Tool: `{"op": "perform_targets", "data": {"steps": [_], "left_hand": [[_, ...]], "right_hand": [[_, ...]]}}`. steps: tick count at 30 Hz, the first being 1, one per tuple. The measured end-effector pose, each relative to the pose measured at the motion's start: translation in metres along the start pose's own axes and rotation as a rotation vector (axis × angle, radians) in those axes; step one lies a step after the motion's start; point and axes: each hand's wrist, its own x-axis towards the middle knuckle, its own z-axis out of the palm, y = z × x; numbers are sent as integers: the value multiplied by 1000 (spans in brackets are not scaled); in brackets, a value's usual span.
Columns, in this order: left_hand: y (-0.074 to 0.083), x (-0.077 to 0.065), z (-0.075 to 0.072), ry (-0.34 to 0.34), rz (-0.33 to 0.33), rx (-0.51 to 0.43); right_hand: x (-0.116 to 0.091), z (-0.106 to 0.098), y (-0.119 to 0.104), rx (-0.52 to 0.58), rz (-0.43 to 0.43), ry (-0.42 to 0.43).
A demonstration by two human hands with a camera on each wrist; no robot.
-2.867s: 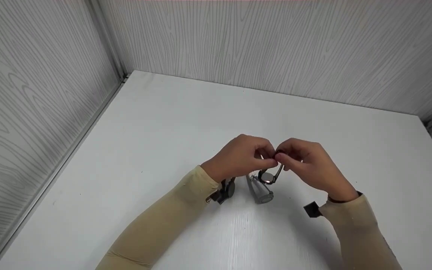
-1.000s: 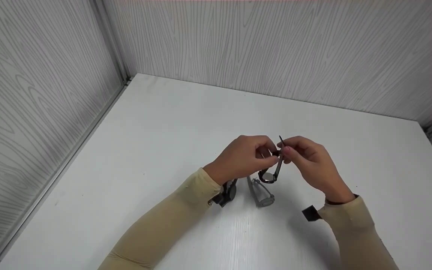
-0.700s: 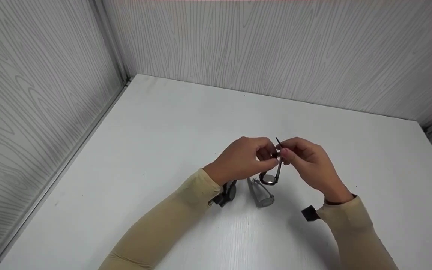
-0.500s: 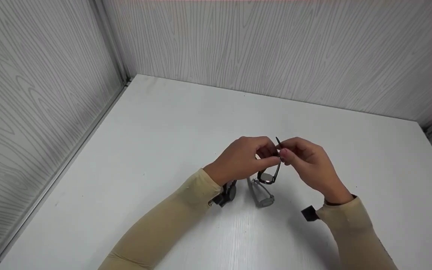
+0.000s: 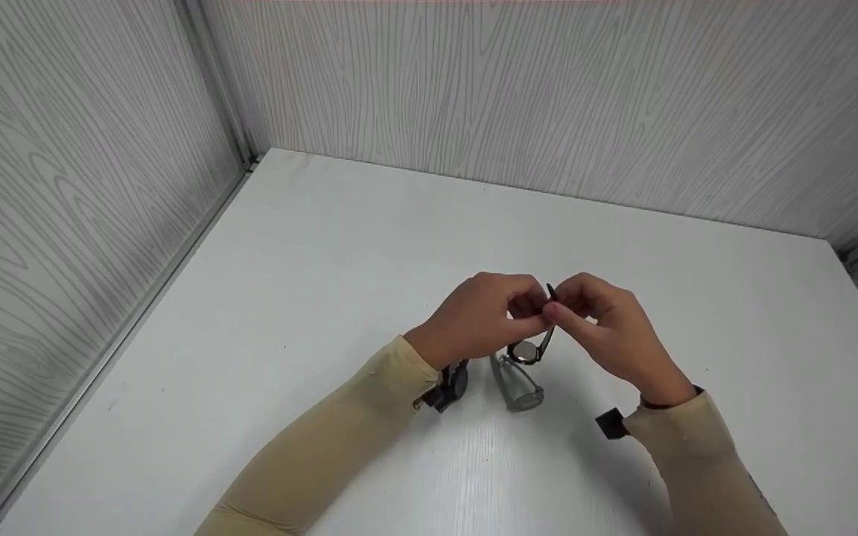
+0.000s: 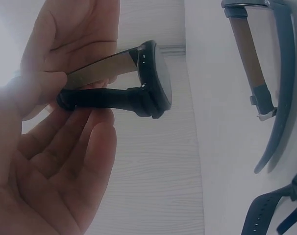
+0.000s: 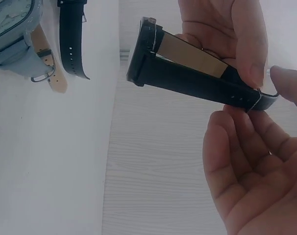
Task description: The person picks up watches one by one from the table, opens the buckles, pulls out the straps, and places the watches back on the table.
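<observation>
A wristwatch (image 5: pixel 525 352) with a black strap hangs face down between the hands, raised over the table. My left hand (image 5: pixel 482 316) pinches its strap at the buckle end. My right hand (image 5: pixel 619 335) pinches the other strap end between thumb and forefinger, and a dark strap tip (image 5: pixel 551 290) juts up there. In the right wrist view, the strap (image 7: pixel 197 90) runs through the metal buckle (image 7: pixel 258 98) at the fingertips, forming a loop. The tan lining (image 7: pixel 190 56) shows inside it. The fingers partly hide the buckle in the head view.
Just beyond the held watch, nearer the person, a grey watch (image 5: pixel 528 401) lies with its strap looped on the white table (image 5: pixel 369 223). Another black watch (image 5: pixel 459 381) lies beside the left wrist, partly covered. Wood-grained panels (image 5: pixel 474 89) close off the back and left.
The right hand has moved slightly left, closer to the left fingers. The strap tip, absent above the fingers at first, sticks up between the hands, shorter than a second ago. The other watches stay put.
</observation>
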Motion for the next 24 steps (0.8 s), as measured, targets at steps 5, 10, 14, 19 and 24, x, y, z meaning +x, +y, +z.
{"op": "perform_targets", "data": {"steps": [5,10,14,19,24], "left_hand": [[0,1,0,3,7,-34],[-2,1,1,5,13,-57],[-2,1,0,25,-1,-36],[-1,1,1,42,-32,-40],[-1,1,1,50,-56,-61]], "right_hand": [[-1,0,-1,-19,-11,19],[-1,0,-1,-21,-14,20],[0,-1,-1,-27,-11,22],[0,-3,0,36,38,21],[0,-5,-2,132,100,-33]]}}
